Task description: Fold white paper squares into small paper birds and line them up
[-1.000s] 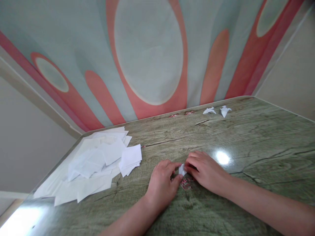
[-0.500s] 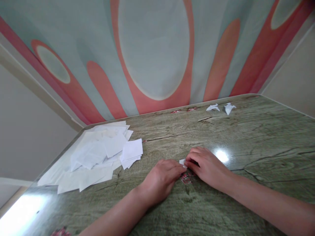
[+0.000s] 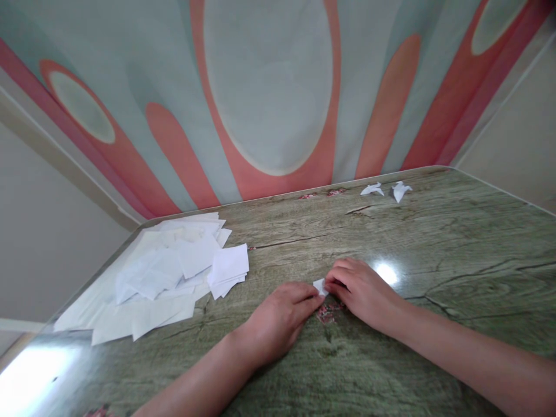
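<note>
A small piece of folded white paper (image 3: 320,286) lies low over the table between my two hands. From the left, my left hand (image 3: 280,315) pinches its near edge with thumb and index finger. My right hand (image 3: 358,292) grips the paper's right side, fingers curled and fingertips pressed together. Much of the paper is hidden behind the fingers, so its exact folds cannot be made out.
Loose white sheets (image 3: 152,278) spread over the table's left side, with a small stack of square papers (image 3: 229,268) beside them. Two folded paper birds (image 3: 372,189) sit near the back edge. A patterned wall covering (image 3: 269,87) rises behind the wood-grain table (image 3: 456,243).
The fingers have shifted slightly, and a little more of the white paper shows between my hands. Both hands stay in nearly the same place. The whole view has moved slightly.
</note>
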Demonstrator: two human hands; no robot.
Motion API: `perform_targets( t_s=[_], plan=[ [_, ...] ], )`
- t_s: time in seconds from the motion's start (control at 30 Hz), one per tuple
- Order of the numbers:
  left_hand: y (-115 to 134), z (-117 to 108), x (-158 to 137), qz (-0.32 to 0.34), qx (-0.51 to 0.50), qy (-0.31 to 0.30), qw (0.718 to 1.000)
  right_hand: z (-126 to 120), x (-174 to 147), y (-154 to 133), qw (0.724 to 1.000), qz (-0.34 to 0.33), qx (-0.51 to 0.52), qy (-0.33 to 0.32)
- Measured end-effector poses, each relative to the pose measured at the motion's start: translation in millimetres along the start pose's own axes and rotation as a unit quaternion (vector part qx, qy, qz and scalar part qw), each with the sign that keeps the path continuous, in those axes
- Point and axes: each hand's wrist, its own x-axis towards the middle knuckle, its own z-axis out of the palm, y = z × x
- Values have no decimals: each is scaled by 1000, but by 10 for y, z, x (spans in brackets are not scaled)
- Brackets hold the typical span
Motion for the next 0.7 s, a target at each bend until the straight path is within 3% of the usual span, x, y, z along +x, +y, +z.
perform_targets(
  t_s=[0.7],
  plan=[
    [46, 4, -16, -13, 20, -28, 999, 6, 9, -140, 984, 14, -174, -42]
  ],
)
